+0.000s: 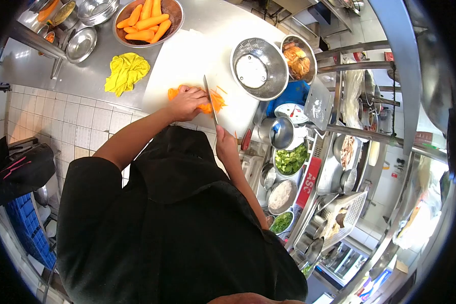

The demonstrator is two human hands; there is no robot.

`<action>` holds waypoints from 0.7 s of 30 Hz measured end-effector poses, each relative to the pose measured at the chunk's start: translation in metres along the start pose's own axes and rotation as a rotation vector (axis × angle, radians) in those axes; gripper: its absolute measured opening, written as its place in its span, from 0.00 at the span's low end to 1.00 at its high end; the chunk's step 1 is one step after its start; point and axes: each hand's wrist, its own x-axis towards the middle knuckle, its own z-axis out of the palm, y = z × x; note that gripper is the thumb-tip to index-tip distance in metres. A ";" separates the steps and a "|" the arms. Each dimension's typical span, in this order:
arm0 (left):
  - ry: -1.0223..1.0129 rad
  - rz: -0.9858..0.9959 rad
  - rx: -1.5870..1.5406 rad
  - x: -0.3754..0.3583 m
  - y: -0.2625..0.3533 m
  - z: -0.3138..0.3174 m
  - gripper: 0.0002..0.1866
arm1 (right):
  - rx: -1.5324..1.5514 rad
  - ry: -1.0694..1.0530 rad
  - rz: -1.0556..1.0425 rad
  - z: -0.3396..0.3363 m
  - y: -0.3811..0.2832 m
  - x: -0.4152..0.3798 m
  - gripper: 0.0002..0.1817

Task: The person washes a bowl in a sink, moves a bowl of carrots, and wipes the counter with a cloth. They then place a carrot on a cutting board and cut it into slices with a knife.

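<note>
My right hand (pixel 226 143) is closed round the handle of a knife (pixel 211 99), whose blade points away from me over a white cutting board (pixel 172 66). My left hand (pixel 187 103) presses down on orange carrot pieces (pixel 204 108), its fingers bent close to the left side of the blade. Thin orange shreds (pixel 219 100) lie to the right of the blade. An empty metal colander (pixel 251 69) stands at the right part of the board.
A colander of whole carrots (pixel 148 23) stands at the back left. A yellow cloth (pixel 127 74) lies on the steel counter (pixel 86 78). At right are a bowl of browned food (pixel 296 61), a metal pot (pixel 277 133), leafy greens (pixel 291 159) and metal shelves (pixel 359 134).
</note>
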 end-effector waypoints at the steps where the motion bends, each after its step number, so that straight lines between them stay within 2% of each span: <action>1: -0.013 -0.008 -0.002 0.000 0.000 0.002 0.18 | -0.041 0.009 0.001 0.006 -0.002 0.011 0.32; 3: -0.007 -0.013 -0.022 0.001 -0.001 0.003 0.18 | -0.126 0.026 -0.009 0.012 -0.013 0.032 0.32; 8: -0.008 -0.021 -0.037 -0.002 0.000 0.000 0.17 | 0.022 -0.022 0.065 -0.008 -0.013 0.018 0.33; 12: 0.056 -0.006 -0.052 -0.003 -0.004 0.006 0.16 | 0.020 0.105 -0.193 0.007 0.003 0.006 0.32; 13: 0.053 -0.010 -0.063 -0.003 -0.003 0.006 0.16 | -0.034 0.061 -0.072 0.011 -0.004 0.014 0.31; 14: 0.053 -0.012 -0.079 -0.003 -0.001 0.006 0.16 | -0.046 0.059 -0.050 0.014 -0.006 0.023 0.31; 19: 0.060 -0.011 -0.101 -0.003 -0.003 0.002 0.16 | 0.022 0.011 0.047 -0.002 -0.016 0.025 0.32; 21: 0.091 0.001 -0.110 -0.005 -0.003 0.003 0.16 | 0.059 0.016 -0.003 -0.003 -0.012 0.008 0.31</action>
